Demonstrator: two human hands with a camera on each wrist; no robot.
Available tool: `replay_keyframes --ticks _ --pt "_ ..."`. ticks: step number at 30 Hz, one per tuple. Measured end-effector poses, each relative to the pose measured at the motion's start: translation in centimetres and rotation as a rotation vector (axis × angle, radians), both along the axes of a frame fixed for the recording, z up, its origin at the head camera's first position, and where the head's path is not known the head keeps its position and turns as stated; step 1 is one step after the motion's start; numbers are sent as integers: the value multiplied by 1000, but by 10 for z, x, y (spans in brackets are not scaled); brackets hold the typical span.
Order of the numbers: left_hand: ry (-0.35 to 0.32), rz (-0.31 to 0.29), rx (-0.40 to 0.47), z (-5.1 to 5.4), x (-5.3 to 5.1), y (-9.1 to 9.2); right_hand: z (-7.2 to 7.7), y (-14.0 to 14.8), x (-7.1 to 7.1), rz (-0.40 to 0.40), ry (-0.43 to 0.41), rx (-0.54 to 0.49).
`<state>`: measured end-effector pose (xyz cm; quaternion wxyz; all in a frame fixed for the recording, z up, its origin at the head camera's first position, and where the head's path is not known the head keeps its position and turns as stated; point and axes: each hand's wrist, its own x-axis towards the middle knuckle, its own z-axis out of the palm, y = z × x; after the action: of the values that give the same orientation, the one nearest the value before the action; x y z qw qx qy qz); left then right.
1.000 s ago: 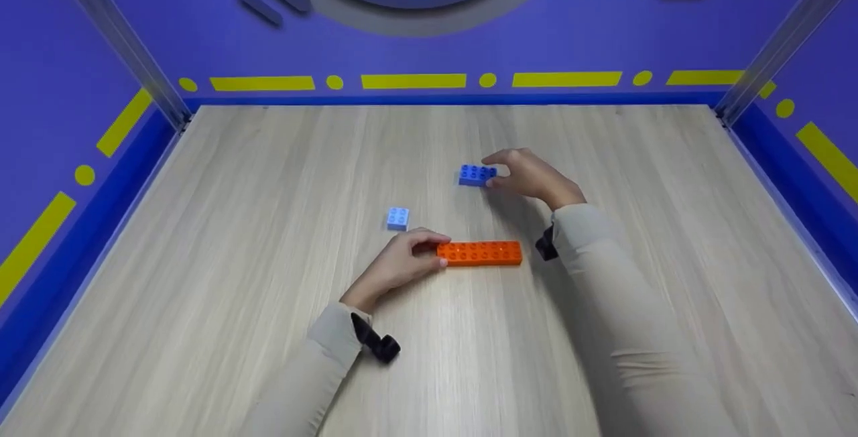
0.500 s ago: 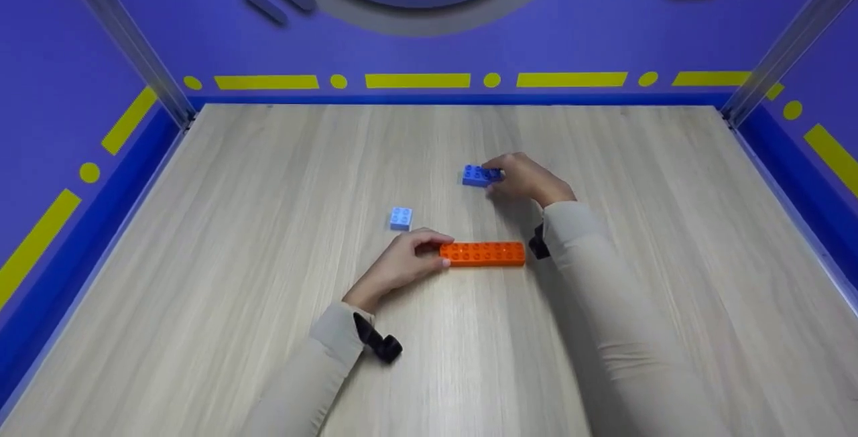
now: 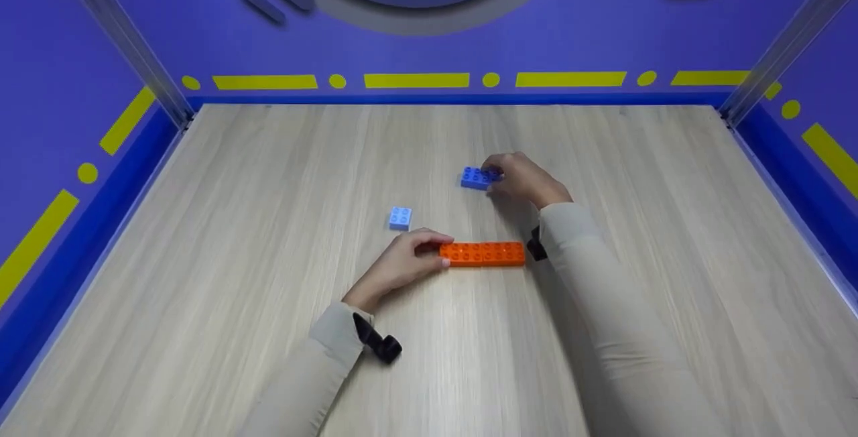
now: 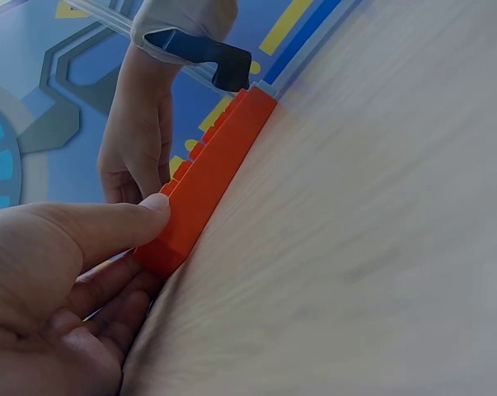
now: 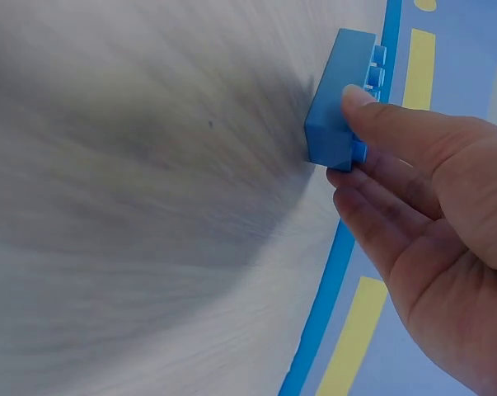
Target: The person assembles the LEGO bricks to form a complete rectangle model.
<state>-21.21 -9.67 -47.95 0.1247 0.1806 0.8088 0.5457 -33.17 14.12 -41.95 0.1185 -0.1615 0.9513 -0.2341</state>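
Observation:
In the head view, two orange toy bricks (image 3: 462, 255) lie end to end on the table, with a seam midway along the row. My left hand (image 3: 400, 263) pinches the row's left end between thumb and fingers. Farther back, my right hand (image 3: 526, 177) pinches the right end of a blue toy brick (image 3: 472, 179), studs upward. In the right wrist view, the thumb presses the near side of the blue brick (image 5: 335, 111); the fingers behind it are partly hidden. A small light blue toy brick (image 3: 400, 218) sits untouched beyond my left hand.
Wood-patterned table (image 3: 281, 222) extends around the bricks. A purple-blue back wall (image 3: 429, 48) with yellow marks closes off the far edge, and side walls (image 3: 40, 122) stand left and right. Dark camera mounts (image 3: 382, 343) are strapped at both wrists.
My right thumb and fingers have closed in on the blue brick's right end. The left hand has stayed at the orange row, where the seam now shows more clearly.

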Motion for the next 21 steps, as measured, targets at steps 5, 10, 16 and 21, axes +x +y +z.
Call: replay_keyframes --ticks 5,10,16,21 --pt "2 12 0 0 1 1 0 -1 2 -12 7 -2" --pt "-10 23 -9 1 1 2 0 -1 2 -10 -3 -1" --pt "10 17 -22 7 4 1 2 0 4 1 -13 13" --pt "27 4 -30 0 0 0 3 2 6 29 -16 39"
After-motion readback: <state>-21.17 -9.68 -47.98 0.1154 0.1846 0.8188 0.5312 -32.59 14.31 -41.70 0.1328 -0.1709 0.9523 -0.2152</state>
